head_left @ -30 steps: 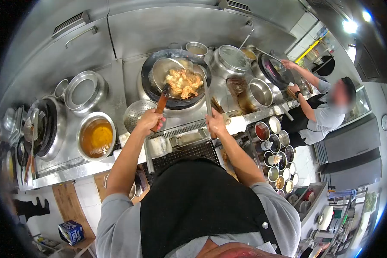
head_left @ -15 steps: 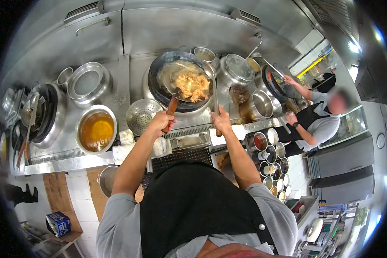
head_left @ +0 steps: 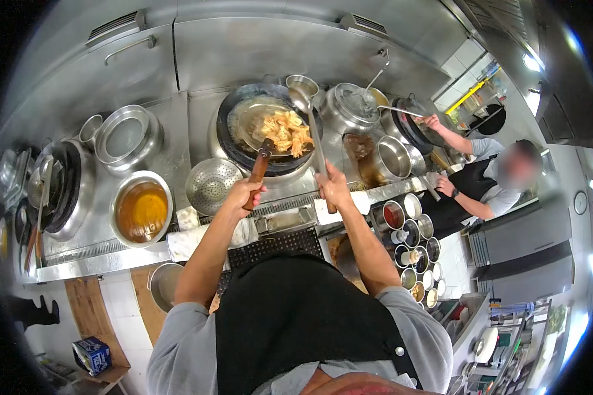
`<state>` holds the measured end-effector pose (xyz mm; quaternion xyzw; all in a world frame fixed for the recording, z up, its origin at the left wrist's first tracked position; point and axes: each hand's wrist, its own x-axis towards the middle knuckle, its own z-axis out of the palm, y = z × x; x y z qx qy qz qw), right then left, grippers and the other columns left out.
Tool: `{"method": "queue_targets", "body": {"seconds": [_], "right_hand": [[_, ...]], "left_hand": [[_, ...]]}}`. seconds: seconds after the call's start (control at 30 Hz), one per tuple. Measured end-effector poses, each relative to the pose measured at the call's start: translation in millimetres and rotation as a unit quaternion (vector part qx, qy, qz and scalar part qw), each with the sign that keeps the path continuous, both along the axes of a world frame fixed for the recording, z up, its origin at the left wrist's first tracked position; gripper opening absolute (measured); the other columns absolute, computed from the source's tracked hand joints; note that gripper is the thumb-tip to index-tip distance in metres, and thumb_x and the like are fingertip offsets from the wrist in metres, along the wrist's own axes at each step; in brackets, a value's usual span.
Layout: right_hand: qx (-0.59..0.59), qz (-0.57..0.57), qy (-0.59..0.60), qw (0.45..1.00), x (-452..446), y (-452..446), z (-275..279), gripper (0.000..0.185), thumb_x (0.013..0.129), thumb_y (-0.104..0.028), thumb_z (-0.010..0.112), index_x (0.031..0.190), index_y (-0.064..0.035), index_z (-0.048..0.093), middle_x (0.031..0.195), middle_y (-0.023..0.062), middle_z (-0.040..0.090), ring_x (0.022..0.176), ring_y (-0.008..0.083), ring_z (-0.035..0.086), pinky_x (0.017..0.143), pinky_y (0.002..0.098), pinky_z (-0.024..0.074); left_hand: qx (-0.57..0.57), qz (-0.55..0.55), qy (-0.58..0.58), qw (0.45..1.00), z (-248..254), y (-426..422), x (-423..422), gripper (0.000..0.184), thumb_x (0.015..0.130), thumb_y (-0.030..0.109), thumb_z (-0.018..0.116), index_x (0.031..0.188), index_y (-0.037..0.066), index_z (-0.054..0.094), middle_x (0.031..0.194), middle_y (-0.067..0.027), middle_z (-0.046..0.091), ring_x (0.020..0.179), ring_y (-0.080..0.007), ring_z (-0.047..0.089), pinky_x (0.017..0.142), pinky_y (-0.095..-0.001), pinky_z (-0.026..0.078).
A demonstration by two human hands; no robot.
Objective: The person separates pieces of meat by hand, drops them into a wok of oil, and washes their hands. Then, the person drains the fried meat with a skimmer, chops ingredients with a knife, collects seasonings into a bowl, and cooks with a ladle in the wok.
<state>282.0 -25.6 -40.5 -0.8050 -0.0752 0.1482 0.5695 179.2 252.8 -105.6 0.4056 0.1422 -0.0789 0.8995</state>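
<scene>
So the food (head_left: 284, 131) is around 3 o'clock in the wok (head_left: 227, 135), which is roughly 11 o'clock from us. Our left hand (head_left: 250, 193) and right hand (head_left: 336, 187) are apart: left clamped on the skimmer (head_left: 259, 170) by its wood end, right wrapped round the ladle (head_left: 317, 141), bowl near the wok's 2 o'clock edge. Imo we should hold the skimmer level, nudge strays inward gently, and not splash, as it's probably hot. Colander (head_left: 212, 187) sits at 8 o'clock, so let's not knock it
</scene>
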Motion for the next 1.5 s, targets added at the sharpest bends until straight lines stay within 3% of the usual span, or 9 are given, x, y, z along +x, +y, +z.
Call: {"method": "queue_targets", "body": {"seconds": [0.27,0.37,0.43,0.63,0.8,1.07,1.33,1.4,1.5], "right_hand": [[0.174,-0.018,0.057,0.983,20,-37,19,0.062,0.096,-0.011,0.064,0.154,-0.0067,0.041,0.069,0.0023,0.055,0.046,0.0145,0.051,0.043,0.0315,0.0439],[0.236,-0.016,0.087,0.968,18,-51,22,0.059,0.096,-0.010,0.065,0.151,-0.0071,0.044,0.072,0.0035,0.056,0.048,0.0159,0.052,0.046,0.0333,0.0464],[0.250,-0.025,0.090,0.964,14,-55,22,0.047,0.096,-0.009,0.063,0.142,-0.0072,0.050,0.071,0.0034,0.053,0.047,0.0155,0.050,0.045,0.0325,0.0441],[0.177,-0.008,0.041,0.983,11,-74,25,0.030,0.097,-0.006,0.061,0.126,-0.0059,0.056,0.071,0.0034,0.051,0.048,0.0159,0.049,0.045,0.0322,0.0420],[0.276,-0.003,0.105,0.955,22,-85,39,0.060,0.094,-0.008,0.067,0.150,-0.0038,0.044,0.071,0.0025,0.056,0.049,0.0138,0.050,0.046,0.0289,0.0456],[0.292,0.031,0.033,0.955,39,-92,41,0.067,0.096,-0.007,0.063,0.157,-0.0038,0.035,0.073,0.0019,0.056,0.051,0.0125,0.052,0.047,0.0284,0.0458],[0.071,0.123,0.033,0.989,81,-135,2,0.071,0.093,-0.011,0.067,0.158,-0.0051,0.037,0.079,0.0042,0.063,0.055,0.0116,0.055,0.051,0.0283,0.0464],[-0.001,0.173,-0.150,0.973,97,-144,-29,0.071,0.092,-0.008,0.067,0.157,-0.0072,0.039,0.071,-0.0002,0.056,0.052,0.0086,0.049,0.048,0.0271,0.0417],[0.007,0.164,-0.043,0.985,81,-156,46,0.068,0.093,-0.011,0.069,0.154,-0.0027,0.041,0.089,0.0071,0.070,0.061,0.0136,0.059,0.058,0.0299,0.0509]], "left_hand": [[-0.025,0.007,-0.006,1.000,-3,5,-1,0.014,0.097,0.010,0.061,0.108,0.001,0.059,0.085,-0.0063,0.064,0.055,-0.0093,0.054,0.044,-0.0244,0.045],[-0.086,-0.006,-0.007,0.996,4,8,0,0.016,0.097,0.009,0.061,0.111,0.002,0.059,0.084,-0.0062,0.064,0.054,-0.0094,0.053,0.043,-0.0240,0.045],[-0.259,-0.029,-0.004,0.966,11,6,-7,0.019,0.097,0.008,0.061,0.115,0.002,0.059,0.083,-0.0061,0.064,0.054,-0.0090,0.052,0.042,-0.0230,0.044],[-0.061,-0.021,0.002,0.998,24,-14,-23,0.021,0.096,0.005,0.060,0.116,0.001,0.057,0.082,-0.0060,0.062,0.050,-0.0079,0.050,0.041,-0.0218,0.042],[-0.055,-0.001,-0.004,0.998,41,-37,-34,0.025,0.096,0.003,0.058,0.121,-0.001,0.054,0.083,-0.0058,0.060,0.051,-0.0079,0.050,0.042,-0.0224,0.041],[-0.003,0.065,-0.027,0.998,44,-100,-25,0.026,0.100,0.009,0.055,0.125,0.001,0.052,0.082,-0.0057,0.061,0.047,-0.0088,0.048,0.041,-0.0234,0.041],[-0.011,0.070,-0.007,0.997,50,-143,-7,0.028,0.101,0.008,0.055,0.127,-0.001,0.051,0.083,-0.0062,0.060,0.049,-0.0078,0.046,0.042,-0.0223,0.038],[-0.011,0.074,-0.005,0.997,50,-155,-8,0.029,0.100,0.008,0.055,0.127,-0.001,0.051,0.083,-0.0058,0.060,0.050,-0.0076,0.046,0.042,-0.0220,0.038],[-0.033,0.082,-0.016,0.996,46,-166,-13,0.029,0.100,0.008,0.055,0.127,-0.001,0.051,0.083,-0.0050,0.059,0.050,-0.0073,0.046,0.042,-0.0216,0.038]]}}
